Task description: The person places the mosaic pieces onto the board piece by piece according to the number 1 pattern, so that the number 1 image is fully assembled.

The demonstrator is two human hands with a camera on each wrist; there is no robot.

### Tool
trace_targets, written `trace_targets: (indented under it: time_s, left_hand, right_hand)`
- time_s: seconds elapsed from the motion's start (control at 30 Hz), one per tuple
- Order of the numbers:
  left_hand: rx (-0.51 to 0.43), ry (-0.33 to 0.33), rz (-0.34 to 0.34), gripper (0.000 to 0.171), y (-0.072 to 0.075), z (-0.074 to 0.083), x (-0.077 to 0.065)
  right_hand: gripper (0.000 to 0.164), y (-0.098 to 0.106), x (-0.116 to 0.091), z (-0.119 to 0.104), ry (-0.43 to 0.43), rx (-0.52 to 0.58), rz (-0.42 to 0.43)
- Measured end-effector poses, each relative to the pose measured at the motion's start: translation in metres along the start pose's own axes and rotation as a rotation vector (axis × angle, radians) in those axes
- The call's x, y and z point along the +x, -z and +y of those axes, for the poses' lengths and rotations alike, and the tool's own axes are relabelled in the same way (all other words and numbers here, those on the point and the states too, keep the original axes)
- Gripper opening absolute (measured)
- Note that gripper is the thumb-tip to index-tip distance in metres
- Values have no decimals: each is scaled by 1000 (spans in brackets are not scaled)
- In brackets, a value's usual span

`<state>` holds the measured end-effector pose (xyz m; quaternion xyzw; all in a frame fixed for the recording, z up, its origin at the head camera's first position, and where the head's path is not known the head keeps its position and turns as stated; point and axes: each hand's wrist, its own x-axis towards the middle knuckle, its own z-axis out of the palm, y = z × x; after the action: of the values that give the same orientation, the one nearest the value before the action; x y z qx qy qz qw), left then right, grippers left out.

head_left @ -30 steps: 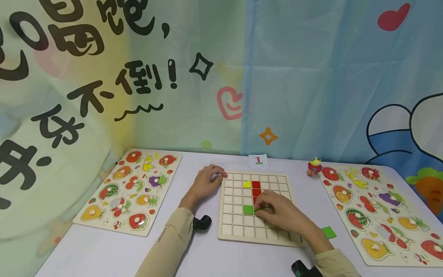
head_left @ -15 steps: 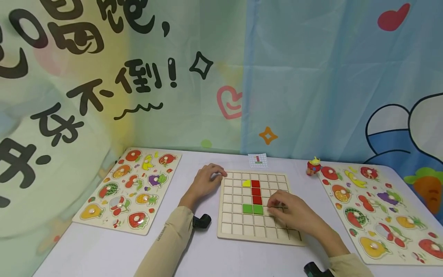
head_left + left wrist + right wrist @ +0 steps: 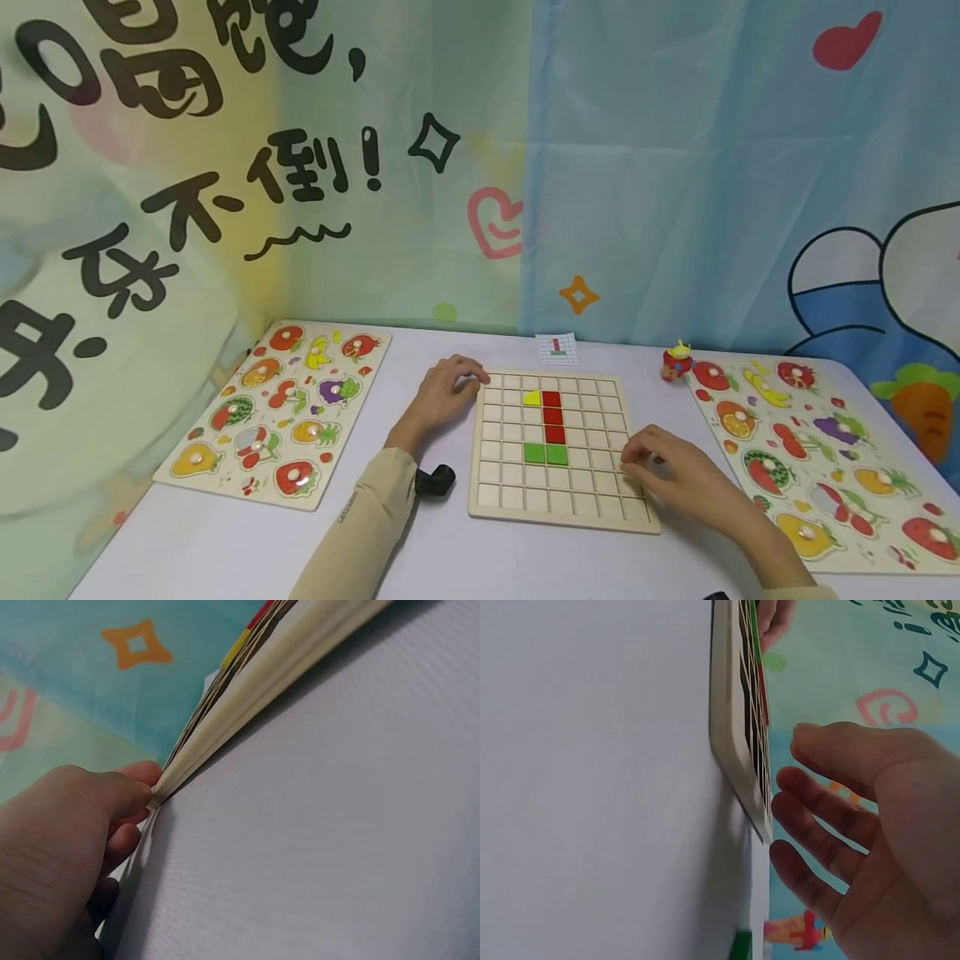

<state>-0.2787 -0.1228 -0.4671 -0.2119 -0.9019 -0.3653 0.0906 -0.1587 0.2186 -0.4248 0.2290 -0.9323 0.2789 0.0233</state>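
Note:
A square wooden grid board lies on the table. In its cells sit a yellow piece with a curved side, a column of red squares and two green squares below. My left hand is at the board's far left corner; in the left wrist view its thumb and a finger pinch that corner. My right hand hovers over the board's right edge, fingers loosely bent and apart, with nothing between them. A loose green tile shows at the bottom of the right wrist view; my right arm hides it in the head view.
A small pattern card lies behind the board. Fruit puzzle boards flank it, one at left and one at right. A small toy figure stands by the right puzzle. A printed curtain hangs behind the table.
My right hand has left the second green square in its cell and moved right, to the board's right edge. My left hand has stayed at the corner.

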Motion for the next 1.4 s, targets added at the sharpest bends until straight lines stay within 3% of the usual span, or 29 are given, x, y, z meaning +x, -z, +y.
trace_targets:
  time_s: [0.4, 0.6, 0.9, 1.4]
  left_hand:
    - [13, -5, 5, 11, -2, -1, 1]
    - [9, -1, 10, 12, -2, 0, 0]
    - [12, -1, 15, 11, -1, 0, 0]
    - [-3, 16, 12, 12, -3, -2, 0]
  right_hand:
    - [12, 17, -25, 12, -82, -73, -15]
    - [15, 24, -36, 22, -64, -126, -7]
    - [20, 32, -47, 32, -108, -216, -132]
    - [27, 32, -54, 37, -94, -276, -97]
